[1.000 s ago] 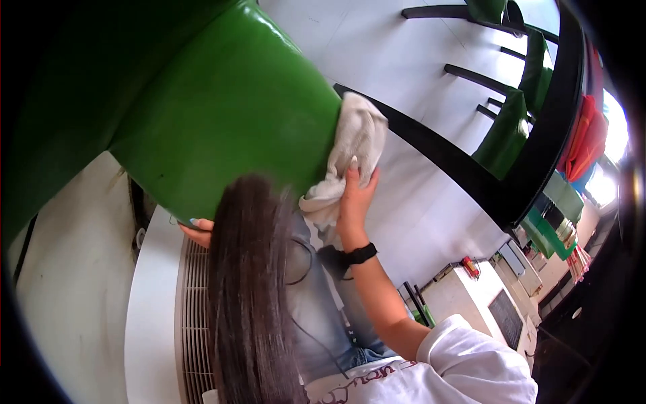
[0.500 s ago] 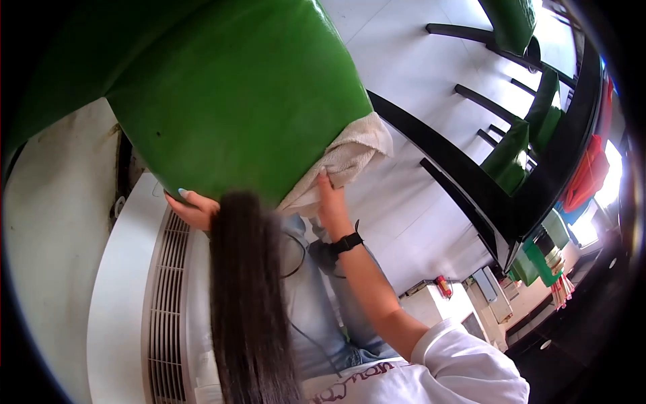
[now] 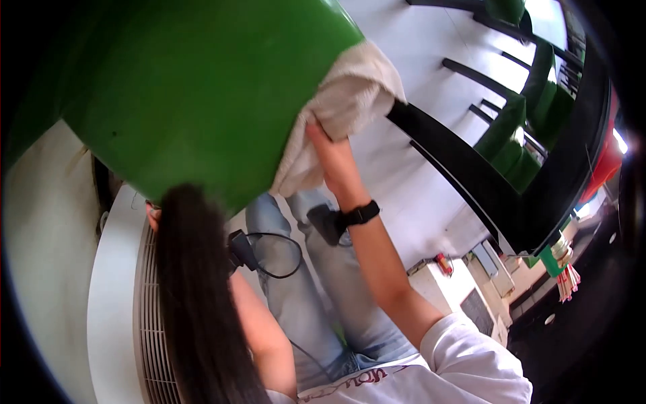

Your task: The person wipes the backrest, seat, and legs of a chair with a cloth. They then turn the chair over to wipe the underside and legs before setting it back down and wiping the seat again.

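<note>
A shiny green padded seat (image 3: 222,87) fills the upper left of the view. My right hand (image 3: 331,151), with a black band on its wrist, is closed on a beige cloth (image 3: 356,87), which lies folded over the seat's right edge and hangs down beside it. Of my left hand (image 3: 153,217) only a bit of the fingers shows, at the seat's lower left edge. Dark hair covers the rest, so its grip cannot be made out.
A black-edged table (image 3: 471,168) stands to the right, with green chairs (image 3: 505,135) beyond it. A white vented cover (image 3: 114,289) runs along the left. A black device with a looped cable (image 3: 242,250) hangs before my legs.
My right hand and the cloth have moved up in the view, and more of the cloth is bunched at the seat's edge. Hair now hides most of my left hand.
</note>
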{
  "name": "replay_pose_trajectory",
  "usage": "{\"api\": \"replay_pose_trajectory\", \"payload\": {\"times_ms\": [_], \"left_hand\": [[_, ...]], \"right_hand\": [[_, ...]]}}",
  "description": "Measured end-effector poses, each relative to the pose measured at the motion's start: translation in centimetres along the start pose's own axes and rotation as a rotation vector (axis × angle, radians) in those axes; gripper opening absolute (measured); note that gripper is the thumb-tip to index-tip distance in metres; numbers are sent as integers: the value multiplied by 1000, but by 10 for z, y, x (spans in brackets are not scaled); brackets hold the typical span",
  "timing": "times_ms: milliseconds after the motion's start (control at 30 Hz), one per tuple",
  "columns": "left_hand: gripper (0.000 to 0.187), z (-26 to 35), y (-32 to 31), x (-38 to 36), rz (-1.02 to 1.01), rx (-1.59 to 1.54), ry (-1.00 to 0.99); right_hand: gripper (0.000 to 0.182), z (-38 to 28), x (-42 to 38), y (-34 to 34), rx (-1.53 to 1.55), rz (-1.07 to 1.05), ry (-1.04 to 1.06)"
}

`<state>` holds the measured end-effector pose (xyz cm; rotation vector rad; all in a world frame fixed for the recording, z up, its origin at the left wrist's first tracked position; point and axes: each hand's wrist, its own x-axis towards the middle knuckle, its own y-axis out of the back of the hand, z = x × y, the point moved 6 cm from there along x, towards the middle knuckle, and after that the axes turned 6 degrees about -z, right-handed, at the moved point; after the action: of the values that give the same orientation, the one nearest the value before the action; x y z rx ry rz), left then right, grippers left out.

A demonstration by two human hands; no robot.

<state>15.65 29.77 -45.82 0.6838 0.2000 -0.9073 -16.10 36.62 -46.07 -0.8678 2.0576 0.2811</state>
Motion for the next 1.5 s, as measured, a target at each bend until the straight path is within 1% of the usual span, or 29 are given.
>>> {"api": "replay_pose_trajectory", "payload": {"times_ms": [100, 167, 267, 300, 400, 433, 533, 567, 600, 667, 733, 767, 833, 900, 933, 967, 1033, 1067, 1100, 1133, 1167, 1233, 1267, 1300, 1333, 1400, 1433, 1467, 1500], "left_hand": [[46, 9, -11, -17, 45, 186, -128], [45, 13, -30, -30, 13, 254, -174], [45, 19, -60, -55, -57, 331, -243], [44, 20, -74, -66, -84, 350, -268], [44, 22, -118, -103, -191, 407, -316], [44, 21, -133, -116, -226, 419, -324], [43, 20, -177, -156, -348, 447, -357], [43, 19, -190, -170, -395, 454, -365], [43, 17, -201, -183, -440, 464, -369], [43, 12, -215, -201, -555, 461, -351], [45, 4, -223, -209, -712, 374, -349], [47, 3, -223, -208, -822, 283, -333], [50, 0, -203, -202, -1045, 162, -156], [55, 25, -160, -179, -1081, 276, 76], [58, 32, -133, -165, -967, 199, 300], [57, 51, -109, -143, -866, 225, 232], [59, 103, -67, -102, -679, 250, 74], [53, 103, -28, -46, -684, 258, -22], [51, 150, -10, -35, -638, 282, -359], [49, 197, 11, -30, -509, 356, -737], [48, 238, 35, -29, -314, 427, -1054], [49, 305, 77, -7, -112, 402, -1188], [47, 350, 76, -28, -60, 80, -1070], [48, 386, 68, -49, 9, 67, -1083], [48, 416, 63, -63, 75, 54, -1092], [50, 461, 41, -58, -156, 120, -1129], [51, 474, 34, -53, -268, 163, -1140], [51, 476, 27, -56, -234, 218, -1128], [52, 473, 16, -63, -202, 275, -1116]], "right_hand": [[47, -28, 22, 3, -36, -22, 61], [46, -42, 35, 7, -23, -10, 136], [45, -74, 56, 12, 49, 25, 304], [39, -86, 61, 14, 80, 94, 380], [33, -116, 65, 31, -65, 401, 532], [30, -127, 52, 32, -122, 545, 588], [31, -141, 18, 23, -469, 740, 888], [32, -140, 7, 22, -511, 745, 986], [35, -142, -2, 26, -580, 600, 1034], [36, -157, -21, 36, -825, 338, 1028], [34, -151, -35, 47, -908, 269, 980], [38, -145, -40, 48, -815, 256, 925], [36, -123, -44, 50, -776, 225, 830], [36, -102, -48, 48, -786, 196, 747], [35, -95, -50, 45, -789, 177, 723], [35, -88, -54, 40, -787, 163, 698], [37, -74, -59, 30, -577, 154, 513], [37, -67, -61, 22, -468, 144, 427], [35, -57, -64, 14, -428, 117, 332], [34, -52, -68, 4, -393, 85, 238], [33, -48, -70, -6, -361, 48, 150], [34, -24, -61, -20, -257, -28, 6], [35, 3, -50, -25, -143, -79, -10], [36, 33, -38, -30, -33, -132, -25], [37, 44, -28, -35, 75, -185, -43], [40, 25, -20, -51, -28, -284, 180], [39, 34, -8, -62, 12, -227, 39], [39, 23, -3, -70, 51, -168, -102], [42, 1, -4, -74, 207, -224, -58]]}}
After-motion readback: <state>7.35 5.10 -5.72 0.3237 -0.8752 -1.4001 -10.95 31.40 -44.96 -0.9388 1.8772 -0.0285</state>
